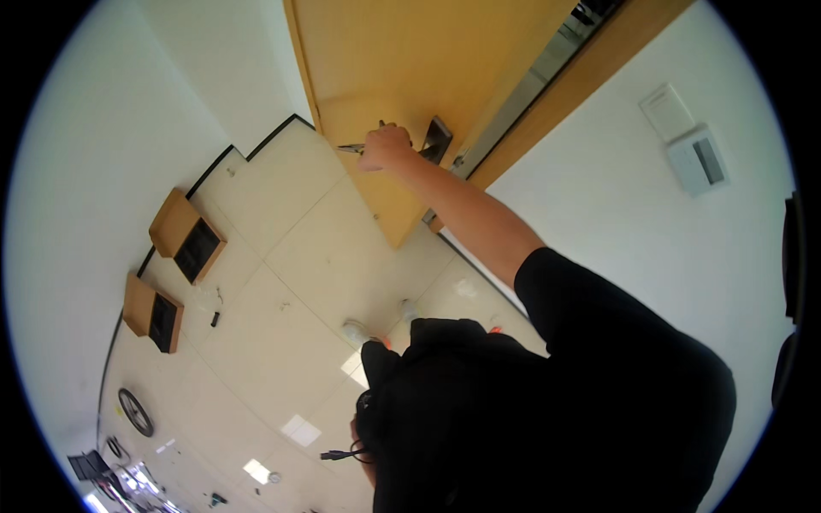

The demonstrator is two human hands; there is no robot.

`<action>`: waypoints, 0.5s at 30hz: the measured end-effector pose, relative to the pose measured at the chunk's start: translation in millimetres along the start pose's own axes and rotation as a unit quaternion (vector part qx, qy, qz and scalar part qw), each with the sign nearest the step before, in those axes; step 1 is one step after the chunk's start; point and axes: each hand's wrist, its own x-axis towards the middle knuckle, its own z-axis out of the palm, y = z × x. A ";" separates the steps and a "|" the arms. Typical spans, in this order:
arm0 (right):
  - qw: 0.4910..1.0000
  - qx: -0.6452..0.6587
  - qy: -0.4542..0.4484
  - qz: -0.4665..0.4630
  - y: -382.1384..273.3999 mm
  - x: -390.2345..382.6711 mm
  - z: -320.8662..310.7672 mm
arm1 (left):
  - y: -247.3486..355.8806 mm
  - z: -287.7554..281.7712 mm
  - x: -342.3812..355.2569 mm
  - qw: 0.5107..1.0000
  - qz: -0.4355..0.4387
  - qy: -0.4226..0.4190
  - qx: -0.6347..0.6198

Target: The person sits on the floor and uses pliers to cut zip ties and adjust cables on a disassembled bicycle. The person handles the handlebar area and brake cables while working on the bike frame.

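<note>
My right hand [385, 147] is closed around a metal tool [351, 149], which looks like pliers or scissors, held out in front of the wooden door [462, 43]. The hand is beside the dark lock and handle [437, 134] on the door, partly covering it; whether they touch I cannot tell. My left hand [363, 466] is low in the picture, mostly hidden behind my black clothing, with a looped dark cable [338, 455] by it; its fingers are not clear.
A wall switch panel [697, 161] is right of the doorframe [624, 34]. Along the left wall, two open cardboard boxes [175, 224] with black inserts lie on the tiled floor [282, 214], near a wheel [135, 412] and scattered small items. My feet [355, 332] are below.
</note>
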 end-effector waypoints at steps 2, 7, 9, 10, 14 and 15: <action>0.984 -0.173 0.027 -0.005 12.1 1.1 15.0 | 1.0 -2.4 -0.8 1.000 -0.012 0.011 0.002; 0.873 -0.488 -0.003 0.002 54.1 5.7 48.2 | 25.1 -10.0 -0.7 0.999 -0.036 0.034 0.002; 0.842 -0.539 0.006 -0.011 92.3 8.7 57.3 | 24.5 -7.9 1.2 0.998 -0.039 0.040 -0.004; 0.830 -0.558 0.013 -0.020 106.7 10.5 62.4 | 22.0 -6.8 -0.6 0.998 -0.039 0.044 -0.007; 0.819 -0.572 0.039 -0.031 148.8 24.9 70.6 | 15.0 -3.3 -4.3 0.997 -0.040 0.059 -0.016; 0.828 -0.559 0.044 -0.028 155.4 27.9 72.3 | 13.6 -2.1 -6.4 0.997 -0.039 0.062 -0.018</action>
